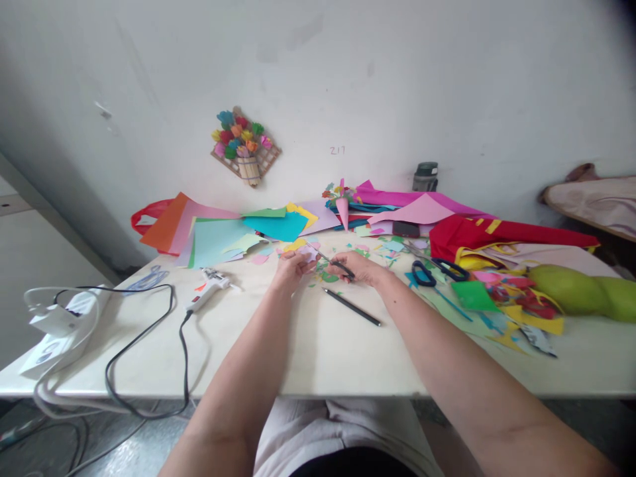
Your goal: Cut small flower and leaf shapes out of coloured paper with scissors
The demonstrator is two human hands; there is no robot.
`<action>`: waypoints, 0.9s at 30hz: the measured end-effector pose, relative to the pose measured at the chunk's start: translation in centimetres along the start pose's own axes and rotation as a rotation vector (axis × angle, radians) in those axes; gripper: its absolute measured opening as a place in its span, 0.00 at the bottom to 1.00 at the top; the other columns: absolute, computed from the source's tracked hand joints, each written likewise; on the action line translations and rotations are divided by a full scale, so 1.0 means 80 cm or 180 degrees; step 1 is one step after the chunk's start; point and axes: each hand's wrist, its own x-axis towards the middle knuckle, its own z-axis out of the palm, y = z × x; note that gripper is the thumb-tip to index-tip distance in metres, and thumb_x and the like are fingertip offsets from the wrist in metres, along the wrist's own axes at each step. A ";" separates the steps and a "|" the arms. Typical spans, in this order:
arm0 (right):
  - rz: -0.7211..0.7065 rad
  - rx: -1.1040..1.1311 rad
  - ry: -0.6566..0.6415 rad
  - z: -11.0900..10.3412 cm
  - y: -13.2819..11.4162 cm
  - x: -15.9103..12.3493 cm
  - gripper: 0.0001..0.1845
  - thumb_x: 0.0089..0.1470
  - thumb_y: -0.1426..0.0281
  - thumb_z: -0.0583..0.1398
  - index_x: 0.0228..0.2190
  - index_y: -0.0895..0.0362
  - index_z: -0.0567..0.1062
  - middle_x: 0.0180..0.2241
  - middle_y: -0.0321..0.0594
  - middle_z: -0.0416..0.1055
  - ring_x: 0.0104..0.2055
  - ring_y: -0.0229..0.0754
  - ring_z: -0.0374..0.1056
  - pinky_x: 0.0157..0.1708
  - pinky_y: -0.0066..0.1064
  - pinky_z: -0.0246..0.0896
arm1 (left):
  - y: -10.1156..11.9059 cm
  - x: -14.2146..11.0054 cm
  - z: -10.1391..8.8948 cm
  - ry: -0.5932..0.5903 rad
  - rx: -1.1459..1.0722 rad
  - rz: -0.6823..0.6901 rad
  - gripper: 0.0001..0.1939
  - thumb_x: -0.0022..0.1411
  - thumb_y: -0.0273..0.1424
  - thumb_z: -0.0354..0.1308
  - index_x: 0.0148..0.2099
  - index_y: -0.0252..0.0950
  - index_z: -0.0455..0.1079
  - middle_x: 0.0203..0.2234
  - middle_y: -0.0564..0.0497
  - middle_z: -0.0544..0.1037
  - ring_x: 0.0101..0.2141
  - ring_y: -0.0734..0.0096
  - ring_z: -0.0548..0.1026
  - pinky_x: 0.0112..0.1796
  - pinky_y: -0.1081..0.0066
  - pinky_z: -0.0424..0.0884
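My left hand [294, 266] is closed on a small piece of pale lilac paper [309, 254] over the middle of the table. In my right hand [358, 266] is a pair of scissors [342, 268] with dark handles, its blades pointing up and left towards that paper. Small paper scraps [325, 273] in green, pink and other colours lie beneath and around both hands. Just in front of them a black pen [352, 307] rests slantwise on the table. My fingers partly hide the paper's outline and the scissor handles.
A white glue gun [207, 293] lies at left, its black cord running towards a power strip [64, 331]. Coloured paper sheets [218, 238] line the back. On the right are larger scissors [440, 270], a green paper piece [476, 296], a red cloth [501, 238] and a green bundle [581, 291].
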 end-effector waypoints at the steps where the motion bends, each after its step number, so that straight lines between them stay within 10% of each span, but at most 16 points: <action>1: 0.0000 0.0020 -0.0010 0.000 0.000 0.000 0.07 0.45 0.70 0.60 0.21 0.60 0.71 0.16 0.31 0.62 0.16 0.29 0.53 0.16 0.24 0.46 | 0.000 0.000 0.000 0.0000 0.0006 -0.0001 0.08 0.43 0.23 0.66 0.26 0.32 0.69 0.29 0.47 0.80 0.33 0.64 0.80 0.37 0.69 0.76; 27: 0.0053 0.0073 0.0123 0.002 -0.019 -0.014 0.13 0.43 0.64 0.65 0.21 0.58 0.67 0.14 0.29 0.59 0.15 0.29 0.53 0.14 0.23 0.44 | 0.003 -0.002 0.001 -0.0044 0.0032 0.0054 0.09 0.43 0.24 0.67 0.28 0.32 0.70 0.28 0.48 0.80 0.33 0.63 0.80 0.40 0.66 0.76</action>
